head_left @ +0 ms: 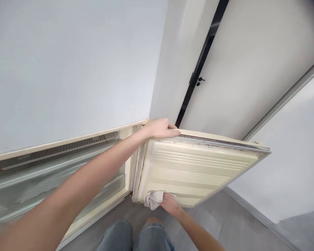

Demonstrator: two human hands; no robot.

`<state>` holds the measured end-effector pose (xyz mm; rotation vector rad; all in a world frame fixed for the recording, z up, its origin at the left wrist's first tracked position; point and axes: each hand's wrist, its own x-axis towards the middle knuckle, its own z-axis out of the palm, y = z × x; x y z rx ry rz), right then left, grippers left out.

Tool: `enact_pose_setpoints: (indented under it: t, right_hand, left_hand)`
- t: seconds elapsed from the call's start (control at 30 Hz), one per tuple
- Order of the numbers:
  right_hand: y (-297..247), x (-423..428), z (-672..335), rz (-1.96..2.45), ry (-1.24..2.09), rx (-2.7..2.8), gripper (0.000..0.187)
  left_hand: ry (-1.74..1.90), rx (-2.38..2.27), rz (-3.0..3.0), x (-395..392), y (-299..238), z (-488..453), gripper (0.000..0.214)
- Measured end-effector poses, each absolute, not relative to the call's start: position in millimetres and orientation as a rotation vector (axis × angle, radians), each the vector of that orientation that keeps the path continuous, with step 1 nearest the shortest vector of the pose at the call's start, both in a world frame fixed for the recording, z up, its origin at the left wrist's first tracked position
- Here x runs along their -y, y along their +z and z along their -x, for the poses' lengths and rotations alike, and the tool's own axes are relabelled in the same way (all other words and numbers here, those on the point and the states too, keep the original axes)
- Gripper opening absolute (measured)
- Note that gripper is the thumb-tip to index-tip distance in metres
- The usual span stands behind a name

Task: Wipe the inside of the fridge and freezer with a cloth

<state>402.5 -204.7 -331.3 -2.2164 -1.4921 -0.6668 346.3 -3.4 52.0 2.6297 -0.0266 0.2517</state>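
Nearest the body, the knees and blue denim shorts (134,237) show just below the fridge door (196,170), which stands open and presents its cream, ribbed inner panel. The right hand (170,204) sits at the door's lower corner, its grip closed narrow on a bunched grey cloth (153,200) that is pressed against the panel. The left hand (159,128) is at the door's upper corner, its grip curled over the top edge, with the fingers (170,126) hooked around it and the forearm reaching across the fridge opening.

The ribbed middle of the panel looks pale and fairly clean. Dark specks and grime sit along the rubber seal (219,143) on the door's top edge, and more dark marks run down the edge beside the hinge side, so those strips look untouched. The area beneath the cloth is hidden.

To the left of the door, a glass shelf (54,177) and a slotted vent (68,148) sit inside the fridge, with a large pale fridge panel (68,69) beyond them. Below the door lies a grey floor (211,223). Past the door's top edge stands a white room door (240,69) with a small black latch (199,81), and a white wall (290,150) lies to the right.
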Motion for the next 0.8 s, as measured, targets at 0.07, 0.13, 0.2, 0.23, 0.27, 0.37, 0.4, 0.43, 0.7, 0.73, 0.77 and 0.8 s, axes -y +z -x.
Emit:
enact_pose_setpoints:
  t: [0.07, 0.13, 0.2, 0.23, 0.27, 0.37, 0.4, 0.43, 0.7, 0.73, 0.77, 0.8]
  right_hand:
    - [-305.3, 201.3, -404.5, 2.066, -0.665, 1.852, 0.051]
    - [-267.6, 193.1, -408.6, 2.0, -0.807, 1.973, 0.046]
    - [-221.2, 180.6, -413.7, 2.002, -1.098, 1.766, 0.039]
    - [-196.8, 173.3, -415.5, 1.994, -1.233, 1.617, 0.039]
    - [-173.3, 165.4, -416.0, 1.995, -1.321, 1.463, 0.044]
    - [-121.1, 140.7, -408.1, 2.037, -1.354, 1.1, 0.07]
    - [-113.6, 132.4, -402.9, 2.052, -1.33, 1.051, 0.073]
    - [-112.3, 124.5, -397.3, 2.06, -1.308, 1.052, 0.071]
    - [-242.4, 109.0, -372.0, 2.027, -0.922, 1.966, 0.06]
    - [-258.1, 112.1, -369.3, 2.045, -0.857, 2.031, 0.064]
    - [-269.5, 114.8, -366.1, 2.074, -0.806, 2.068, 0.068]
    - [-276.0, 116.9, -362.7, 2.109, -0.772, 2.073, 0.072]
  left_hand:
    - [0.251, 0.022, -2.629, 4.4, 52.6, -345.2, 0.044]
    - [0.256, 0.02, -2.63, 5.4, 53.1, -344.2, 0.044]
    - [0.257, 0.018, -2.637, 5.9, 53.4, -344.0, 0.045]
    - [0.259, 0.018, -2.64, 5.8, 53.5, -344.2, 0.045]
    - [0.261, 0.02, -2.641, 5.4, 53.6, -344.6, 0.045]
    - [0.268, 0.047, -2.628, 3.6, 53.2, -346.4, 0.047]
    - [0.266, 0.058, -2.622, 3.0, 52.9, -346.8, 0.048]
    - [0.261, 0.062, -2.618, 2.4, 52.6, -347.1, 0.049]
    - [0.222, 0.069, -2.612, 2.8, 53.6, -344.5, 0.049]
    - [0.22, 0.072, -2.61, 2.7, 53.9, -344.7, 0.048]
    - [0.219, 0.075, -2.607, 2.3, 54.2, -345.0, 0.048]
    - [0.219, 0.076, -2.605, 1.8, 54.4, -345.5, 0.048]
